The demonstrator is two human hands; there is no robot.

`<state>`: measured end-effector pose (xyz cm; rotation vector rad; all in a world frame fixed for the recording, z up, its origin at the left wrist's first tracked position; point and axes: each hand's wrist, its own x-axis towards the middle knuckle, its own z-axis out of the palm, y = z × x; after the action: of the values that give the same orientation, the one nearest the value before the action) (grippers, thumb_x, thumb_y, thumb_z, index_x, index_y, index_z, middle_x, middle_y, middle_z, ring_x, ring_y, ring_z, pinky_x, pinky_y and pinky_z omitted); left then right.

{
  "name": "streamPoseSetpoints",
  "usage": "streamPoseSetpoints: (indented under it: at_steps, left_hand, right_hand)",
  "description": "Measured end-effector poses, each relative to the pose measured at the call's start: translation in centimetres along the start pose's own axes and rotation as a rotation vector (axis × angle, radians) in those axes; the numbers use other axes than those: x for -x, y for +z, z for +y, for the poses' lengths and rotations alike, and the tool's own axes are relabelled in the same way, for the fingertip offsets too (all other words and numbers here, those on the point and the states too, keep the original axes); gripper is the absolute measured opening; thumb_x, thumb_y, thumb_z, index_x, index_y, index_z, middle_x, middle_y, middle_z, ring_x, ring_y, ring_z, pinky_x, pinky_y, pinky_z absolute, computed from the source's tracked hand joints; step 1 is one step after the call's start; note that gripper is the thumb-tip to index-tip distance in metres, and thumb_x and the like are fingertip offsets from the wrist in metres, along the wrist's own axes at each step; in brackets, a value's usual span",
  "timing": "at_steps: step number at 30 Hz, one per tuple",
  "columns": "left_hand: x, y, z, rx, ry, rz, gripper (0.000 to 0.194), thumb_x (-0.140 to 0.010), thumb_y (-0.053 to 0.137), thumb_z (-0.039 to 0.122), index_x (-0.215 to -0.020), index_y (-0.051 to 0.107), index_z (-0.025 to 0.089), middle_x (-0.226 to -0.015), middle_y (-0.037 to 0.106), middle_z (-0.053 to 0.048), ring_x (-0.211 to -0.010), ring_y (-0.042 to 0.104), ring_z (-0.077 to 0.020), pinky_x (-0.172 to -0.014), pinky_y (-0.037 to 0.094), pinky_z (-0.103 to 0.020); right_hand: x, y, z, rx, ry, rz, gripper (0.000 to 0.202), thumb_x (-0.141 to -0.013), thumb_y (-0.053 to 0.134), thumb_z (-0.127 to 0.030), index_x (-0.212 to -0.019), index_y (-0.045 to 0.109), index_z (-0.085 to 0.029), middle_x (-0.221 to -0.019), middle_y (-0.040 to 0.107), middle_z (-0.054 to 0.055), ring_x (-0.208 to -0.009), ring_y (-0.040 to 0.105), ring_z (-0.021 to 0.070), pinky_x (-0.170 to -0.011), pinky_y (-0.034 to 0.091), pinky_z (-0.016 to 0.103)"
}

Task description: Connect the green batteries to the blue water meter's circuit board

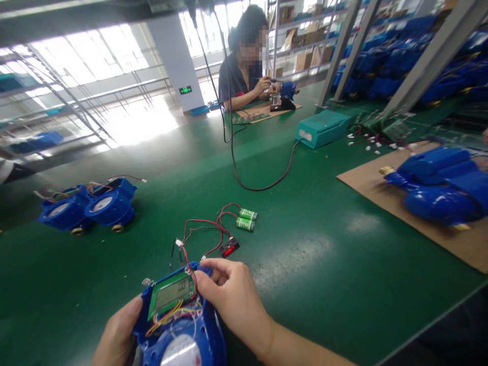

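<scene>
A blue water meter with its top open is in front of me at the bottom. Its green circuit board carries a display that reads about 0.0, with yellow and red wires below. My left hand grips the meter's left side. Thumb and forefinger of my right hand are closed at the upper right corner, by the red wires; whether they pinch a wire or the housing I cannot make out. Red and black leads run from the meter to a small black module with red lit digits and two green batteries.
Two open blue meters stand at the left. At the right, several blue meters lie on cardboard. A teal box with a black cable sits farther back. Across the green table, a co-worker handles another meter.
</scene>
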<state>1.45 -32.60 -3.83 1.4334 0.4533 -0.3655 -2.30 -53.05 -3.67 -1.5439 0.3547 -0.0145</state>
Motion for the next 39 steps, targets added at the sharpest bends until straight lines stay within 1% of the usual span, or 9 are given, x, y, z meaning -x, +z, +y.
streamPoseSetpoints:
  at_steps: [3,6,9,12,17,23,28,34,39]
  left_hand:
    - [0.0,0.0,0.0,0.009,-0.016,0.000,0.057,-0.066,0.076,0.050,-0.107,0.069,0.011,-0.090,0.075,-0.010,-0.098,0.066,-0.0390,-0.081,0.060,-0.046]
    - [0.0,0.1,0.0,0.007,-0.014,-0.016,0.053,-0.065,0.078,0.049,-0.101,0.071,0.010,-0.088,0.075,-0.011,-0.094,0.067,-0.0386,-0.080,0.060,-0.046]
    - [0.3,0.3,0.0,0.003,0.019,-0.012,0.049,-0.066,0.077,0.049,-0.096,0.071,0.010,-0.086,0.075,-0.011,-0.092,0.068,-0.0385,-0.080,0.060,-0.047]
    - [0.7,0.7,0.1,0.007,0.053,0.010,0.046,-0.069,0.076,0.048,-0.096,0.070,0.011,-0.084,0.075,-0.009,-0.092,0.068,-0.0373,-0.083,0.059,-0.048]
    - [0.7,0.7,0.2,-0.007,0.041,0.012,0.048,-0.070,0.075,0.048,-0.099,0.069,0.011,-0.084,0.075,-0.009,-0.084,0.070,-0.0355,-0.083,0.058,-0.049]
    - [0.4,0.3,0.2,0.000,-0.024,-0.024,0.055,-0.068,0.074,0.053,-0.101,0.070,0.010,-0.090,0.074,-0.012,-0.096,0.067,-0.0391,-0.080,0.059,-0.046]
    - [0.9,0.9,0.3,0.010,0.051,-0.031,0.046,-0.073,0.071,0.050,-0.098,0.070,0.011,-0.088,0.075,-0.011,-0.097,0.066,-0.0387,-0.081,0.059,-0.048]
    - [0.9,1.0,0.2,0.010,0.064,-0.043,0.046,-0.074,0.071,0.050,-0.096,0.071,0.010,-0.088,0.075,-0.012,-0.088,0.069,-0.0368,-0.080,0.059,-0.047]
    - [0.6,0.8,-0.2,-0.001,0.111,-0.004,0.048,-0.070,0.074,0.051,-0.098,0.072,0.013,-0.091,0.075,-0.010,-0.095,0.067,-0.0387,-0.083,0.058,-0.050]
  right_hand:
    - [0.0,0.0,0.1,0.005,-0.012,0.003,0.039,-0.076,0.069,-0.053,-0.096,0.074,-0.020,-0.062,0.055,0.000,-0.058,0.048,0.0135,-0.050,0.034,0.022]
    - [-0.1,-0.1,0.1,0.007,-0.021,0.007,0.040,-0.076,0.070,-0.053,-0.097,0.073,-0.019,-0.062,0.056,0.000,-0.058,0.048,0.0131,-0.050,0.035,0.022]
    - [-0.1,-0.1,0.1,0.006,-0.018,0.005,0.039,-0.076,0.071,-0.053,-0.097,0.074,-0.020,-0.061,0.055,-0.001,-0.057,0.049,0.0130,-0.051,0.035,0.021]
    - [-0.1,0.0,0.2,0.015,-0.019,0.003,0.038,-0.077,0.071,-0.052,-0.097,0.074,-0.020,-0.062,0.056,-0.001,-0.058,0.050,0.0133,-0.051,0.036,0.022]
    - [0.0,0.1,0.2,0.018,-0.015,0.008,0.038,-0.077,0.072,-0.051,-0.099,0.073,-0.020,-0.062,0.057,-0.001,-0.058,0.051,0.0137,-0.052,0.037,0.022]
    - [-0.1,0.0,0.1,0.013,-0.006,0.008,0.037,-0.077,0.073,-0.050,-0.098,0.073,-0.020,-0.062,0.057,-0.001,-0.058,0.051,0.0136,-0.052,0.037,0.022]
    - [-0.2,0.0,0.2,0.002,-0.019,0.002,0.038,-0.076,0.072,-0.051,-0.097,0.073,-0.020,-0.061,0.056,-0.001,-0.058,0.051,0.0137,-0.053,0.037,0.023]
    - [-0.2,0.0,0.1,-0.022,0.001,-0.004,0.040,-0.075,0.071,-0.052,-0.097,0.072,-0.019,-0.061,0.056,-0.001,-0.058,0.050,0.0144,-0.054,0.036,0.024]
    - [-0.2,0.0,0.0,-0.025,0.004,-0.005,0.041,-0.074,0.070,-0.052,-0.097,0.073,-0.019,-0.062,0.055,0.000,-0.058,0.049,0.0142,-0.054,0.035,0.024]
